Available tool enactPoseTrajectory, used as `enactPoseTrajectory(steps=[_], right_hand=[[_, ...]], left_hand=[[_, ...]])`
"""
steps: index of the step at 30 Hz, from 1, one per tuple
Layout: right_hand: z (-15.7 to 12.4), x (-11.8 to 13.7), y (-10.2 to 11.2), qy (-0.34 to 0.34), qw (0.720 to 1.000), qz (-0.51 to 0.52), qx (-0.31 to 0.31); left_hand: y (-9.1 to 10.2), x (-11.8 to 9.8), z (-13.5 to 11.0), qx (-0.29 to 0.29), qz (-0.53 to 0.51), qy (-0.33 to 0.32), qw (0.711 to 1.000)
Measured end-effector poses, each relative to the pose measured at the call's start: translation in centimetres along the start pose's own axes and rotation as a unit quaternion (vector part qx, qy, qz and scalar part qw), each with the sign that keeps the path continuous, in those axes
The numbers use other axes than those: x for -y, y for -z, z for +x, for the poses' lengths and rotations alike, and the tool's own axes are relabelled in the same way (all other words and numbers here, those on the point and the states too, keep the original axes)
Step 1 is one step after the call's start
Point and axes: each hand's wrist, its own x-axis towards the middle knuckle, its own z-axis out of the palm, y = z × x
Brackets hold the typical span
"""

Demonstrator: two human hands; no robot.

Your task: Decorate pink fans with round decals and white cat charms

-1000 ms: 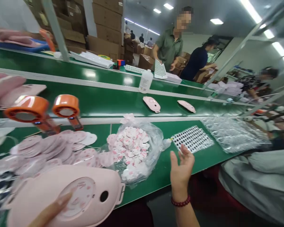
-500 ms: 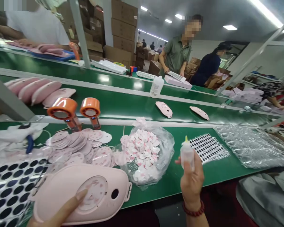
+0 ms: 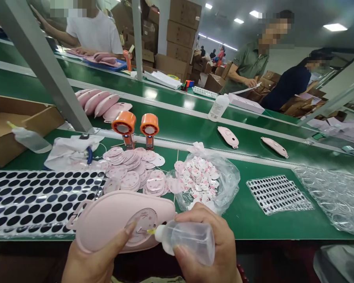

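My left hand (image 3: 91, 263) grips a pink oval shell (image 3: 112, 220) from below, thumb resting by its round printed disc (image 3: 141, 226). My right hand (image 3: 206, 247) is closed round a small clear squeeze bottle (image 3: 188, 237), held sideways with its yellow nozzle (image 3: 151, 232) touching the disc's edge. Just beyond lie a heap of pink round discs (image 3: 132, 171) and a clear bag of small white-and-pink pieces (image 3: 203, 181) on the green bench.
A sheet of black dots (image 3: 32, 196) lies left, a smaller dotted sheet (image 3: 279, 194) right, beside bubble wrap (image 3: 333, 196). Two orange hand fans (image 3: 137, 127) stand behind the discs. Pink shells (image 3: 228, 136) ride the belt. A cardboard box (image 3: 14, 122) sits far left. Other people work opposite.
My right hand picked up the squeeze bottle, brought it left and down, and tipped its nozzle onto the shell's disc. The view swung left, showing the box and the large dotted sheet.
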Motion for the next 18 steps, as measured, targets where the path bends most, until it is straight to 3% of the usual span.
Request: enactPoseTrajectory(steps=[2,7,10,18], right_hand=[[0.1,0.4,-0.7,-0.003,1.000,0.007,-0.008],[1.8,1.6,-0.9,0.048,0.996,0.021,0.070],[2.3,1.8,-0.8,0.039,0.997,0.014,0.062],[1.7,1.2,-0.5,0.032,0.997,-0.044,0.060]], left_hand=[[0.4,0.1,-0.3,0.015,-0.003,0.011,1.000],[1.8,0.8,0.0,0.005,0.015,-0.009,1.000],[2.3,0.9,0.3,0.000,-0.017,0.018,1.000],[-0.3,0.1,-0.4,-0.055,-0.042,0.028,0.997]])
